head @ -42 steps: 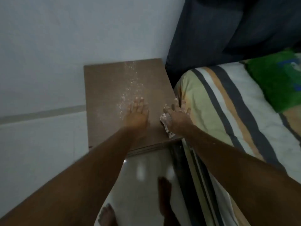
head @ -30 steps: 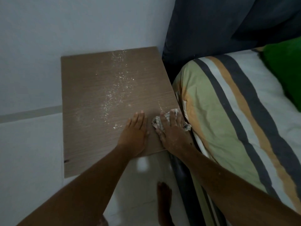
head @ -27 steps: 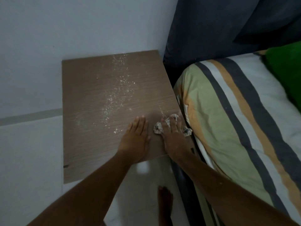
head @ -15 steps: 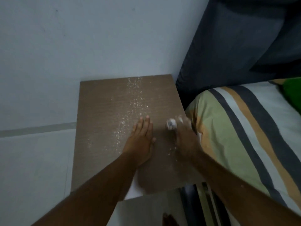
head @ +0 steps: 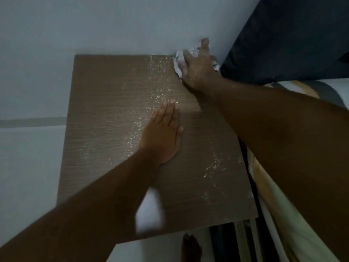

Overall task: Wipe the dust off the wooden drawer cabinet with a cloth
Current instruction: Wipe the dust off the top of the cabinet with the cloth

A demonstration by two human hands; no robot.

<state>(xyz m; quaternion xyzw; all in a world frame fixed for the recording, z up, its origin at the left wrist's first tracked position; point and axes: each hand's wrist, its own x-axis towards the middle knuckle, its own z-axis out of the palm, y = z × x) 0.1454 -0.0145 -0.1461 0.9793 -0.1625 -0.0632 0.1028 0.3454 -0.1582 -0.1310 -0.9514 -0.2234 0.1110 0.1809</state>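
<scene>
- Brown wood-grain cabinet [head: 105, 129] filled the centre of the view, seen from above. Its far edge met the pale wall [head: 113, 25], and its right edge ran just beside the bed [head: 294, 233].
- Dust [head: 156, 80], white and speckled, lay in a loose band from the far edge down toward the middle of the top. A thinner trail lay nearer the front, close to the right edge.
- Cloth [head: 178, 62], light and crumpled, sat on the far right corner of the top, touching the wall.
- Right hand [head: 198, 72] lay palm down on the cloth and pressed it onto the top. Its fingers [head: 205, 43] were extended rather than wrapped round the cloth, and one fingertip reached up onto the wall. Cloth showed at both sides of the hand. White specks clung to the back of the hand.
- Left hand [head: 162, 137] lay flat, palm down, on the middle of the top. Its fingers were straight and close together, with nothing held. The fingertips lay at the edge of the dust band, well apart from the cloth.
- Both forearms were bare. The right forearm crossed above the right edge of the top and the bed.
- Dark panel [head: 292, 35] stood at upper right, next to the corner with the cloth.
- Bare foot [head: 190, 246] stood on the pale floor [head: 151, 250] below the near edge.
</scene>
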